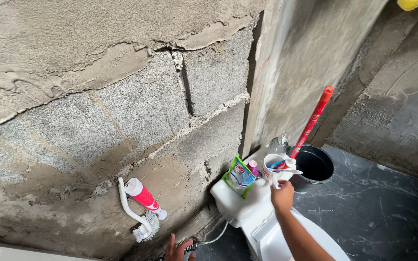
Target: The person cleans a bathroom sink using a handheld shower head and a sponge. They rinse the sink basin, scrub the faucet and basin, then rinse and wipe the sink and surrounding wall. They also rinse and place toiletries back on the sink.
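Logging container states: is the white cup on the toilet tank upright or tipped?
Upright: the white cup stands mouth-up on the toilet tank, items poking out; the right hand holds its handle.

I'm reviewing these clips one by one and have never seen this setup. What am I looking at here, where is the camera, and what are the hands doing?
There is no machine here. A person wears a camera on the head, so the single picture looks down along their own arms in a bare block-walled bathroom.

The right hand reaches forward and grips the handle of a white cup, which holds some tubes or brushes. The cup stands on the white toilet tank, beside a green pouch and a small pink-capped bottle.

The left hand sits low at the picture's bottom edge, fingers spread, near a hose; it holds nothing that I can see.

On the wall hangs a red and white toilet brush. Behind the toilet stand a black bucket and a red stick.
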